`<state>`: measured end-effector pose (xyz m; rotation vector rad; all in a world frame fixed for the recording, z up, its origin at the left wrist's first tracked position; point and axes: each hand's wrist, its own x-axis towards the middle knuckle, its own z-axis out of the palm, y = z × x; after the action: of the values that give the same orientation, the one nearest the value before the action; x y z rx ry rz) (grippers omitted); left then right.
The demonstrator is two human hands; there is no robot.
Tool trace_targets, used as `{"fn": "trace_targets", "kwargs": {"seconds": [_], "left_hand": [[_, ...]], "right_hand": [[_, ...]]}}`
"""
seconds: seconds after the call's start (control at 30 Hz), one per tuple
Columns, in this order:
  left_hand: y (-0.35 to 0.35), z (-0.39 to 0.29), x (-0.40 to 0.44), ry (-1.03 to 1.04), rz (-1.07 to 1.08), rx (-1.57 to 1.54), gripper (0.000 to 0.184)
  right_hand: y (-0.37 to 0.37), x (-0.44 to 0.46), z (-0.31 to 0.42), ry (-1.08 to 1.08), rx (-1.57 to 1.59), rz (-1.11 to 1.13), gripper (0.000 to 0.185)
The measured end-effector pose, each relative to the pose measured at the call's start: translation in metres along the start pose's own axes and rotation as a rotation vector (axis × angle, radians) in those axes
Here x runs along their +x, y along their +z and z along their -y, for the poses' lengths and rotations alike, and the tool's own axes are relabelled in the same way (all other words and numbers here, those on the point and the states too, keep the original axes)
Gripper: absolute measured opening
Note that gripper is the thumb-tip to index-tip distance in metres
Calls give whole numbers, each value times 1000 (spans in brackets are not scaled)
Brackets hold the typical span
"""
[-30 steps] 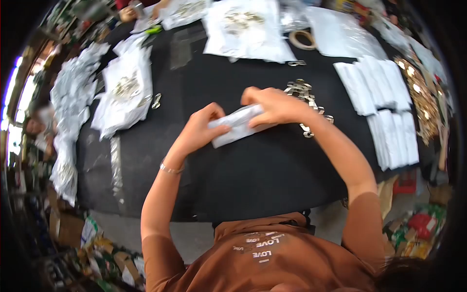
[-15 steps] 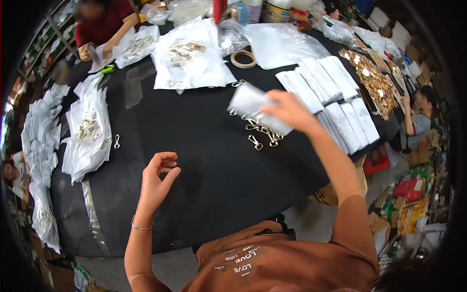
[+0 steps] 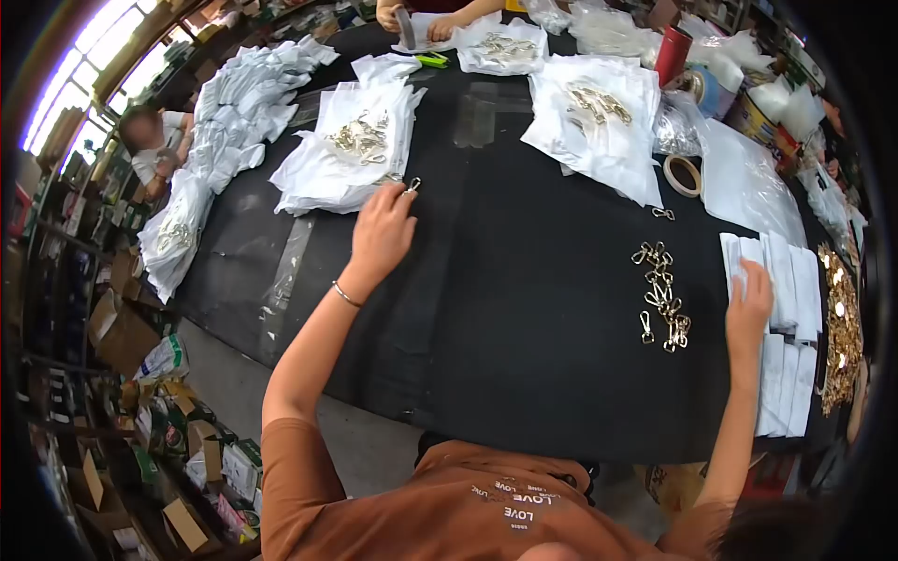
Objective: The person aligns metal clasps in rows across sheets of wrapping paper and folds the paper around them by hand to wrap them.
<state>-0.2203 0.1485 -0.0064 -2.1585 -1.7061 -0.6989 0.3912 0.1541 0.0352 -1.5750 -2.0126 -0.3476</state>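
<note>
My left hand (image 3: 382, 234) reaches to the right edge of a white bag stack (image 3: 313, 182). Its fingertips close on the lower end of a metal snap hook (image 3: 413, 184); the fingers partly hide the contact. On top of that stack lies a heap of snap hooks (image 3: 360, 138). Over the folded white packets (image 3: 790, 280) at the right, my right hand (image 3: 750, 304) has its fingers stretched out and touches the near row. Left of it, a loose group of snap hooks (image 3: 662, 290) lies on the black table (image 3: 524, 309), with a single snap hook (image 3: 663, 214) above them.
Another white bag stack (image 3: 552, 131) bears more hooks. Beside it are a tape roll (image 3: 682, 176), clear plastic bags (image 3: 748, 187) and a red cylinder (image 3: 672, 56). Gold-coloured pieces (image 3: 840, 327) lie far right. Across the table, a person's hands (image 3: 440, 26) work at white bags.
The view has swung left. My right hand has let go of the white packet it carried and moved onto the packet rows. My left hand has moved forward to the lone snap hook.
</note>
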Motion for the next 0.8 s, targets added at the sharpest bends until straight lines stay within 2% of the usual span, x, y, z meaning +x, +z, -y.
{"fn": "trace_targets", "kwargs": {"seconds": [0.03,0.1,0.3,0.43,0.53,0.57,0.6,0.63,0.8], "left_hand": [[-10,5,3,-2,-3,9,47],[-27,16,7,14,-98,453,60],[-19,86,5,-47,3,518,62],[13,111,3,-165,139,134,56],[16,109,2,-237,111,16,50],[16,107,1,-273,100,-40,48],[15,106,0,-307,87,-95,45],[16,109,-1,-305,86,-94,45],[24,111,-1,-378,28,-260,40]], "right_hand": [[1,-1,25,-3,7,-5,32],[6,1,85,-125,190,134,27],[70,33,233,-448,551,262,16],[140,70,323,-580,637,312,18],[189,100,383,-657,566,279,22],[212,106,401,-650,558,153,20],[230,111,413,-642,548,25,18],[232,117,417,-641,548,23,18],[235,130,418,-537,260,204,11]]}}
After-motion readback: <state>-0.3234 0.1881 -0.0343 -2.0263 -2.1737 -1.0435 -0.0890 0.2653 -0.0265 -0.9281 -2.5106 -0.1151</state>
